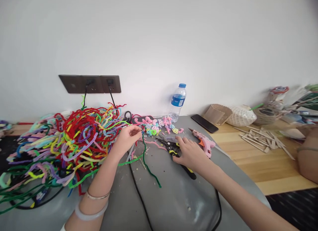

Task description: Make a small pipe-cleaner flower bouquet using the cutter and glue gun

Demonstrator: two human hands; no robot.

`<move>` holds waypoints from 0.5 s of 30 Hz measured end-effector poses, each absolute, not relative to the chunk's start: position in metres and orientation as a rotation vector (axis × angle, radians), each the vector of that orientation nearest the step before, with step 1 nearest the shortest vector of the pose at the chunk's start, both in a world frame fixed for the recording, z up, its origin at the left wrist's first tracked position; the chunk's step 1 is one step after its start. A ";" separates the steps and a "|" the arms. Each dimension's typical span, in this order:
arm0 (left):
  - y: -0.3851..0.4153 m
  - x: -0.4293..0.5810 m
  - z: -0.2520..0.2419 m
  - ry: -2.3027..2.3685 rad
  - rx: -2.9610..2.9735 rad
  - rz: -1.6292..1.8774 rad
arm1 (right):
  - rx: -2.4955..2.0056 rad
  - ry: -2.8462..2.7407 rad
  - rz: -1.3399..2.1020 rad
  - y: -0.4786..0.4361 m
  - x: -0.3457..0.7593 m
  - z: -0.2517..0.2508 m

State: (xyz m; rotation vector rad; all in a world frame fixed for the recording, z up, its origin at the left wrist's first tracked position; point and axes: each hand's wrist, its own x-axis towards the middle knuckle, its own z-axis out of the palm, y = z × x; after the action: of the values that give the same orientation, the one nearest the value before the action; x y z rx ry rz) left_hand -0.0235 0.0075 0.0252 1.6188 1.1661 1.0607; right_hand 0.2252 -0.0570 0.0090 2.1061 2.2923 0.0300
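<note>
My left hand (130, 138) is closed in a pinch on one end of a dark green pipe cleaner (147, 168), whose free length hangs down and trails over the grey tabletop. Over black and yellow pliers (190, 173) rests my right hand (190, 153), its thumb and fingers apart. It covers the middle of the pliers, so contact there is partly hidden. Between and beyond both hands lies a row of small twisted pipe cleaner pieces (152, 129) in pink, blue and yellow. A pink glue gun (205, 143) lies just right of my right hand.
At the left is a large tangled heap of colourful pipe cleaners (81, 131). A water bottle (177, 103) stands by the wall, near a black phone (204, 123). Wooden sticks (263, 138) lie on the wooden table (238, 158). A black cable (139, 191) crosses the grey surface. Another person's arm (308, 155) shows at right.
</note>
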 end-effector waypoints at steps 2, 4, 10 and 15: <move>0.007 -0.022 0.024 1.181 1.641 1.064 | 2.124 2.229 -0.050 -0.057 0.225 0.020; 0.007 -0.021 0.023 1.187 1.653 1.081 | 2.111 2.171 -0.108 -0.062 0.229 0.032; 0.005 -0.020 0.025 1.215 1.665 1.075 | 2.207 2.282 -0.420 -0.087 0.270 0.048; 0.005 -0.018 0.024 1.223 1.677 1.074 | 2.410 2.716 -1.141 -0.103 0.280 0.037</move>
State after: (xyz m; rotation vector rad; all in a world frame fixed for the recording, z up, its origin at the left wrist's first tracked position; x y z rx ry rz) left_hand -0.0183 0.0051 0.0238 1.6771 1.2227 1.0740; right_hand 0.2798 -0.1033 0.0375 2.4097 2.7159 -1.1411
